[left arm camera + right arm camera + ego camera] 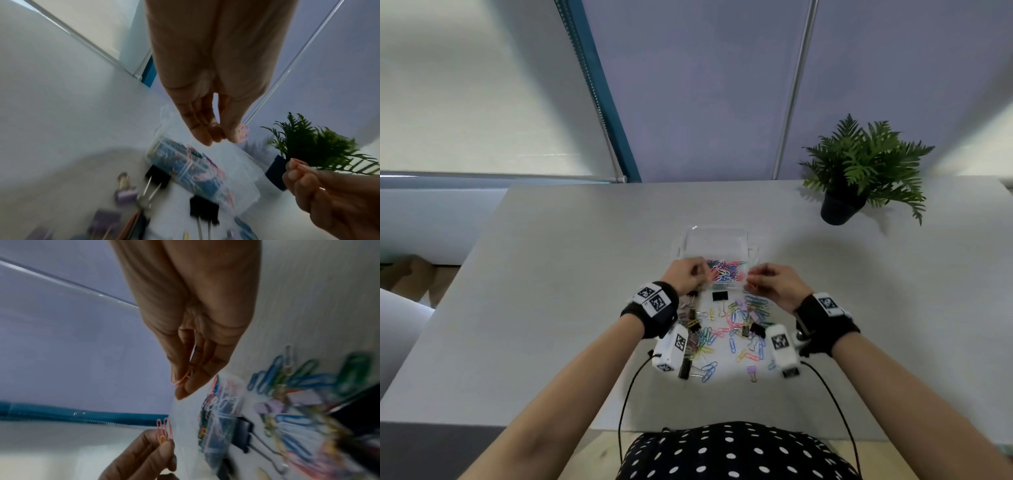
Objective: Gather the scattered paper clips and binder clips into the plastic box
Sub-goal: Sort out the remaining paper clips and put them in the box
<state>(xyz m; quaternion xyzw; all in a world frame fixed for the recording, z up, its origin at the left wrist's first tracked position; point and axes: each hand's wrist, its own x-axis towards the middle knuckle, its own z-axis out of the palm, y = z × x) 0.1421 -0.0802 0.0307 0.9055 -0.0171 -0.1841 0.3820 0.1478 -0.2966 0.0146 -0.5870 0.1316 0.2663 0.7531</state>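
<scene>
A clear plastic box (717, 240) stands mid-table with coloured paper clips (726, 269) inside. My left hand (690, 274) hovers at its near left corner and pinches a few pink and yellow paper clips (242, 133). My right hand (770, 282) hovers at the near right corner, pinching a pink paper clip (183, 378). Loose paper clips (736, 322) and binder clips lie scattered in front of the box, among them a black binder clip (720, 296) and a purple one (751, 370).
A potted fern (859, 171) stands at the table's back right. A grey wall panel and a window blind rise behind the table's far edge. The near table edge (517, 425) runs below my forearms.
</scene>
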